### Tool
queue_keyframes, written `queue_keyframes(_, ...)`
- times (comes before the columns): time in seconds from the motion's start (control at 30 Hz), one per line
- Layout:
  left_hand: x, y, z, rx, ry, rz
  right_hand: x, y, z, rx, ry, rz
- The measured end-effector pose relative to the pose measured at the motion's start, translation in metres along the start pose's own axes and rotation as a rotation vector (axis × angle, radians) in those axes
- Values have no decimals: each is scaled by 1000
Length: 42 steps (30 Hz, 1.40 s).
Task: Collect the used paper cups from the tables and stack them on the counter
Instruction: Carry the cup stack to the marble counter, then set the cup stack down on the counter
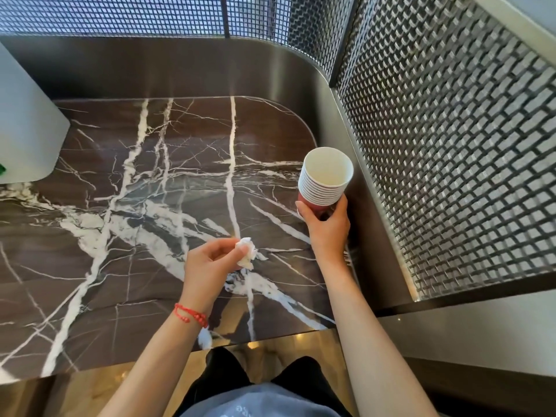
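Note:
A stack of several nested paper cups point(325, 179), white inside with red outer walls, is held up over the right edge of the dark marble counter point(120, 230). My right hand point(326, 227) grips the stack from below, around the red base. The top cup looks empty. My left hand point(210, 263) hovers over the middle of the counter and pinches a crumpled white tissue point(247, 252) between thumb and fingers. A red beaded bracelet sits on my left wrist.
A white rounded appliance or bin point(27, 133) stands at the counter's far left. A brushed metal wall point(180, 67) curves behind and along the right side, with metal mesh screens point(451, 145) above it. The counter's front edge is near my legs.

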<state>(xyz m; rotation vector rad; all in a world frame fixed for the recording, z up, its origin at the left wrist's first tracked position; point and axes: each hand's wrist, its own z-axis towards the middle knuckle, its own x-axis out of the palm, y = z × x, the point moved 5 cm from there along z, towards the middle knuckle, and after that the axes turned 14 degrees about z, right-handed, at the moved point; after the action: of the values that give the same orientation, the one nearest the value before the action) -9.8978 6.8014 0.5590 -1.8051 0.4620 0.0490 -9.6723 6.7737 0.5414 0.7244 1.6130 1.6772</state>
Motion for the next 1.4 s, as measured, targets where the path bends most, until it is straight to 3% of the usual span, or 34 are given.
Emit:
queue_keyframes(0.47,-11,9,-32,8,-134,14,-23,0,-40,51,103,-12)
queue_keyframes(0.8,-28,32,-72,-19,-167,-55,-38,10,-109,-312,520,-570)
queue_keyframes(1.1,-66,73,-139,40,-130,0,-57,14,-212,-476,510,-773)
queue_keyframes(1.4,-81,134,-198,-56,-74,-10,-70,-14,-302,-406,605,-896)
